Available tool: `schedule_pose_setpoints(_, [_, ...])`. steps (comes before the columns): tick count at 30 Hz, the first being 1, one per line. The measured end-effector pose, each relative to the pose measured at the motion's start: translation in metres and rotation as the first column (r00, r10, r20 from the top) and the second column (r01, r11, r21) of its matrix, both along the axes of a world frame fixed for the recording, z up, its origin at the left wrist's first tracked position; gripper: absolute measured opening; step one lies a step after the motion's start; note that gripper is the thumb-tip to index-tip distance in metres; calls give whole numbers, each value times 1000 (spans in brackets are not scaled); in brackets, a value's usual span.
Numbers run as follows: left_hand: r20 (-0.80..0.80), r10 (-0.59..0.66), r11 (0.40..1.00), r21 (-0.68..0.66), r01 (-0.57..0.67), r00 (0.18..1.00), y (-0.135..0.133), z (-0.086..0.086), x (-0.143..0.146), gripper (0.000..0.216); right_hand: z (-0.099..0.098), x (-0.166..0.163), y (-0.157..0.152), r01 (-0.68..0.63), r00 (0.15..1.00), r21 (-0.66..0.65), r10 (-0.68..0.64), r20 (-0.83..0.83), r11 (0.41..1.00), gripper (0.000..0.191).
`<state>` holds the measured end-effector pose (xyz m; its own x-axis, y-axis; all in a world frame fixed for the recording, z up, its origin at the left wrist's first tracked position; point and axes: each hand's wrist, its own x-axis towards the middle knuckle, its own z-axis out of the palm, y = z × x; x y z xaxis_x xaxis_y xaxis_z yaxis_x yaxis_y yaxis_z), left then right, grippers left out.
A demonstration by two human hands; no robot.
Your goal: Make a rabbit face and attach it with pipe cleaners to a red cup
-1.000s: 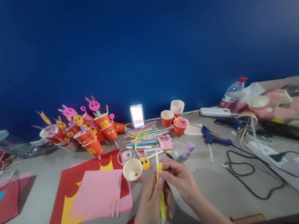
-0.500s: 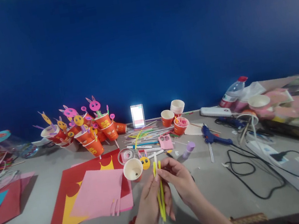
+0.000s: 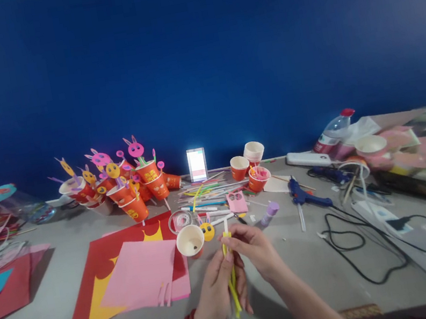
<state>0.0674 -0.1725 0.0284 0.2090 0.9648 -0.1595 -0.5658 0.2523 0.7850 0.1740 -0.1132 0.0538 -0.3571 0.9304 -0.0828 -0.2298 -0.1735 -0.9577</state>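
Both hands meet in front of me at the near side of the table, around a thin white stick [image 3: 225, 225] with yellow strips [image 3: 233, 287] lying along it. My left hand [image 3: 216, 278] is closed on the strips and stick from the left, its thumb against them. The fingers of my right hand [image 3: 254, 248] pinch the upper end of the yellow strips, where the white stick pokes out above. Just beyond the hands stand a paper cup [image 3: 190, 241] with a hole in its bottom and a yellow rabbit face [image 3: 207, 230] with big eyes.
Pink paper [image 3: 142, 272] lies over red and yellow sheets on the left. Behind it stand several red cups [image 3: 153, 179] with rabbit figures. Straws and sticks [image 3: 210, 192] are scattered at the middle back. A glue gun [image 3: 309, 197], a black cable [image 3: 374, 279] and a power strip [image 3: 420, 250] lie right.
The yellow strips' tops, apart at first, are now pressed together round the white stick by my right fingers. The hands have shifted slightly right.
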Motion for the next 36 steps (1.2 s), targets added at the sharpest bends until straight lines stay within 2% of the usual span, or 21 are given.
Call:
schedule_pose_setpoints(3, [-11, -9, 1000, 6, 9, 1000, 2, 8, -5, 34, 0, 0, 3, 29, 999, 50, -31, 35, 998, 34])
schedule_pose_setpoints(7, [69, -33, 999, -37, 36, 997, 11, 18, -12, 30, 2, 0, 6, 34, 998, 113, -41, 53, 993, 33])
schedule_pose_setpoints(14, [88, -52, 995, -79, 59, 995, 21, 14, -13, 31, -6, 2, 12, -39, 997, 12, 38, 61, 999, 36])
schedule_pose_setpoints(25, [120, -17, 997, -69, 25, 993, 24, 10, -10, 29, -18, -5, 15, -54, 999, -96, 54, -1, 994, 38])
schedule_pose_setpoints(36, [208, -6, 994, -109, 29, 978, 23, 16, -7, 22, -23, -9, 16, 20, 1000, -164, -19, 7, 986, 45])
